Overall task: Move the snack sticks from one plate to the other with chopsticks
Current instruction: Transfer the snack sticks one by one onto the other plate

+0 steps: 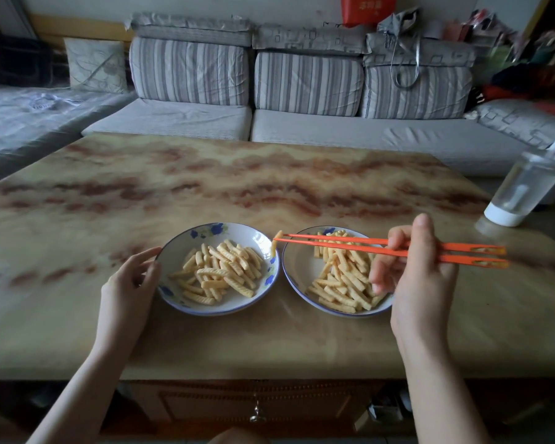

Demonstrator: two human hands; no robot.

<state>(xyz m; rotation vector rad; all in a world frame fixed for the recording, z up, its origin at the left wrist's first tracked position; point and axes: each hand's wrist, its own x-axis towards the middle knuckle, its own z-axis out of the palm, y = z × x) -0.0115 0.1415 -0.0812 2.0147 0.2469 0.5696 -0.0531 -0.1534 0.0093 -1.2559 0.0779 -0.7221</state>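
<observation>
- A marble-patterned table (205, 174), beige with reddish-brown veins, fills the near and middle ground.
- Its near side is wood, with a drawer (257, 408) and a metal pull.
- Beyond the far edge, a pale grey sofa (334, 133) carries 3 striped back cushions (308, 83).
- At far left, a leaf-print pillow (95, 64) stands upright.
- A clear bottle (526, 184) with a white base stands at the table's right edge.
- At far right lies a blurred heap (526, 68), perhaps clothes and bags.
- A red bag (367, 8) shows against the pale far wall.
- The light is dim and soft.
</observation>
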